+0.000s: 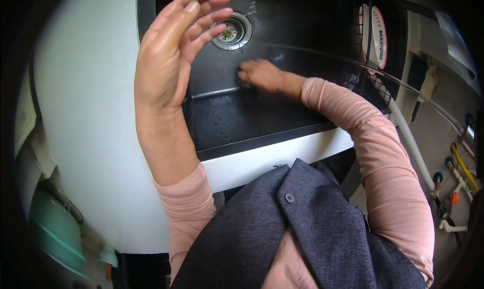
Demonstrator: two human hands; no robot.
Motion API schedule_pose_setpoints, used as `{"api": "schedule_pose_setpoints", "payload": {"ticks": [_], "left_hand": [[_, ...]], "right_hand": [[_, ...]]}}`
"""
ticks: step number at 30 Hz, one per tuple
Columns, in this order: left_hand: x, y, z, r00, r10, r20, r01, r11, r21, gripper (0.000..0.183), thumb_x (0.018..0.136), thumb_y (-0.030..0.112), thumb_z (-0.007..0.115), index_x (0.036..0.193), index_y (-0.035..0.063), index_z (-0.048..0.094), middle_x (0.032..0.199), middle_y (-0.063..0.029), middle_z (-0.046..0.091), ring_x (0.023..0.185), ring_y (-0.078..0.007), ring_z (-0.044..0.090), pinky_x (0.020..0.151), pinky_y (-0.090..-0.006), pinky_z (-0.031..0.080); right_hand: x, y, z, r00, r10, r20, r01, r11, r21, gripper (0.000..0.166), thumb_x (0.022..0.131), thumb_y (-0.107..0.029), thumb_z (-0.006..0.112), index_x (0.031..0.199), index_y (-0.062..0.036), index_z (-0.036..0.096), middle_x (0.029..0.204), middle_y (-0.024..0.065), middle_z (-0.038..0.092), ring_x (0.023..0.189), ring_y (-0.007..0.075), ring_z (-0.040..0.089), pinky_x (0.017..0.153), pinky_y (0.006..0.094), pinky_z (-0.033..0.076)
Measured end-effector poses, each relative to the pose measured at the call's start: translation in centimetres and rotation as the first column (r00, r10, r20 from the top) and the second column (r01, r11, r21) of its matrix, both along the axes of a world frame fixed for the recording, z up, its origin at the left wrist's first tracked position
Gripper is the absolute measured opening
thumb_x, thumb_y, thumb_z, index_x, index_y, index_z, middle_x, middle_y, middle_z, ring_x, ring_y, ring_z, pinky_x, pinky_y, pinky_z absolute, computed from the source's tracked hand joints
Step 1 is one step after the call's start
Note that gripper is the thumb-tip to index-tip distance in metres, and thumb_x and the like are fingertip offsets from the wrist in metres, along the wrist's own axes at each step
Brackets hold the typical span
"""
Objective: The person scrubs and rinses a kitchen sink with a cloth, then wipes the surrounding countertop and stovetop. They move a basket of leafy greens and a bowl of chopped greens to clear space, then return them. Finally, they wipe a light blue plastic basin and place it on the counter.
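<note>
My left hand [176,43] is raised over the left part of a black sink [227,115], its fingers slightly curled and apart, nothing in it. Beyond its fingertips lies the round metal drain [232,31] with green bits in its strainer. Low in the basin, my right hand [262,75] is blurred, its fingers curled down near the bottom; a dark patch shows at the fingertips, and whether it is a held thing cannot be told. Wet streaks and drops shine on the sink's surface.
A white countertop [90,119] spans the left. At the right are an oval lettered dish [379,37] in a black wire rack, a white corrugated hose [412,145], a clear tube or stream [412,88], and pipes with a yellow hose [464,166]. Green basins [56,228] stand lower left.
</note>
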State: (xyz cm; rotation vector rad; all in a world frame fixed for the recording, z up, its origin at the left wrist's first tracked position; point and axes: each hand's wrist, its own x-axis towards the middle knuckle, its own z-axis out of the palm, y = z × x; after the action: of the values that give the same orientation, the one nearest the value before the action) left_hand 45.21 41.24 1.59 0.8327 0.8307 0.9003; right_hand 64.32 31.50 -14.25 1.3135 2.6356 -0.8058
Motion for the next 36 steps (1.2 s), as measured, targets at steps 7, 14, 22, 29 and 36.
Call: {"api": "schedule_pose_setpoints", "payload": {"ticks": [7,14,22,29,36], "left_hand": [[0.2,-0.8,0.9,0.993,0.068,0.100,-0.060,0.995,-0.077,0.033,0.085,0.017,0.045,0.111,-0.0035,0.044,0.102,-0.0153,0.053,0.090,-0.0201,0.054,0.078,-0.0290,0.045],[-0.4,-0.9,0.8,0.991,0.055,0.125,-0.043,0.994,-0.097,0.032,0.085,0.016,0.044,0.111,-0.0036,0.044,0.102,-0.0153,0.053,0.089,-0.0198,0.054,0.078,-0.0283,0.046],[-0.2,-0.1,-0.2,0.999,-0.001,-0.040,0.002,1.000,0.010,0.037,0.085,0.019,0.040,0.115,-0.0023,0.045,0.110,-0.0216,0.051,0.100,-0.0297,0.053,0.086,-0.0365,0.043],[-0.2,-0.1,0.4,1.000,0.007,-0.024,-0.008,1.000,-0.023,0.036,0.085,0.018,0.040,0.114,-0.0037,0.046,0.109,-0.0217,0.051,0.100,-0.0296,0.053,0.086,-0.0355,0.044],[0.0,0.2,-0.1,1.000,0.006,-0.016,-0.006,1.000,-0.028,0.037,0.085,0.019,0.041,0.115,-0.0032,0.044,0.110,-0.0216,0.051,0.100,-0.0286,0.053,0.086,-0.0351,0.044]], "right_hand": [[1.7,2.6,0.6,0.613,-0.790,0.023,0.749,0.571,-0.338,0.033,0.068,-0.014,0.060,0.099,-0.0050,0.055,0.092,0.0141,0.057,0.082,0.0204,0.056,0.073,0.0314,0.044],[9.2,-0.8,3.4,-0.348,-0.932,0.099,0.306,-0.213,-0.928,0.040,0.073,-0.016,0.053,0.110,-0.0016,0.046,0.108,0.0167,0.049,0.096,0.0313,0.052,0.085,0.0395,0.043],[7.3,1.5,6.2,-0.299,-0.950,-0.087,0.224,0.019,-0.974,0.041,0.075,-0.018,0.058,0.113,-0.0059,0.046,0.112,0.0147,0.047,0.100,0.0289,0.050,0.087,0.0428,0.042],[11.4,-1.0,-3.2,-0.209,-0.969,-0.132,0.759,-0.076,-0.647,0.026,0.079,-0.020,0.056,0.100,-0.0049,0.058,0.101,0.0102,0.056,0.092,0.0250,0.053,0.077,0.0312,0.045],[4.3,-1.5,-2.5,0.692,-0.710,0.132,0.722,0.687,-0.089,0.045,0.068,-0.009,0.058,0.112,-0.0075,0.049,0.115,0.0201,0.043,0.104,0.0343,0.044,0.090,0.0367,0.036]]}}
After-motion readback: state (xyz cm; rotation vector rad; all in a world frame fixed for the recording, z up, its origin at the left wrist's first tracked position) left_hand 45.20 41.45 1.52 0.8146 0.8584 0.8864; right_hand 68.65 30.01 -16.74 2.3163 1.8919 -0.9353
